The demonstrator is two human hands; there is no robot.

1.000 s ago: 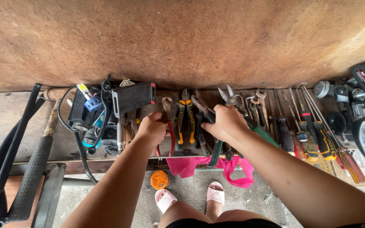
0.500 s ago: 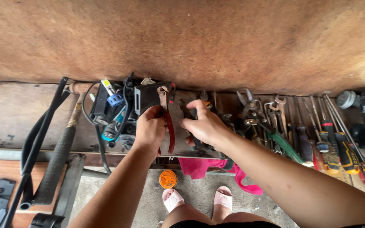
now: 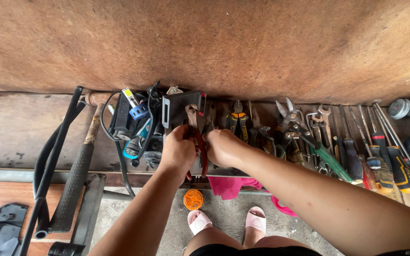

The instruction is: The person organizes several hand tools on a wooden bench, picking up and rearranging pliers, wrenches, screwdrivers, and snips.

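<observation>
Two bare hands at a long rusty metal shelf (image 3: 15, 130) under a brown wall. Left hand (image 3: 179, 149) has its fingers wrapped shut round the one pair of red-handled pincers with rusty brown jaws (image 3: 196, 132). Right hand (image 3: 221, 146) sits just right of it, touching or nearly touching the same tool, fingers curled together; cannot tell what it grips, if anything

Counts:
- 1 red-handled pincers, in hand, roughly upright over the middle of the shelf, head up toward the wall. Head is brown with rust, one red handle curves down past the left hand's knuckles to the shelf's front edge
- 1 black rectangular holder with red end caps (image 3: 183, 106), just behind the pincers' head
- 1 yellow-and-black pliers (image 3: 238, 121), right of the hands
- 1 grey tin snips with green handles (image 3: 304, 135), further right
- several screwdrivers with orange-and-black grips (image 3: 387, 161) at the far right, overlapping, exact number not clear
- 1 black foam-grip bar (image 3: 74, 182) and 1 black tube (image 3: 53, 156), far left, leaning over the front edge
- 1 small blue-and-yellow bulb part (image 3: 136, 109) in a clump of black cables, left of the holder

Below the shelf: 1 pink cloth (image 3: 231, 186) hanging off the edge, 1 orange round disc (image 3: 193, 199) on the concrete floor, 2 pink slippers (image 3: 255, 220)
</observation>
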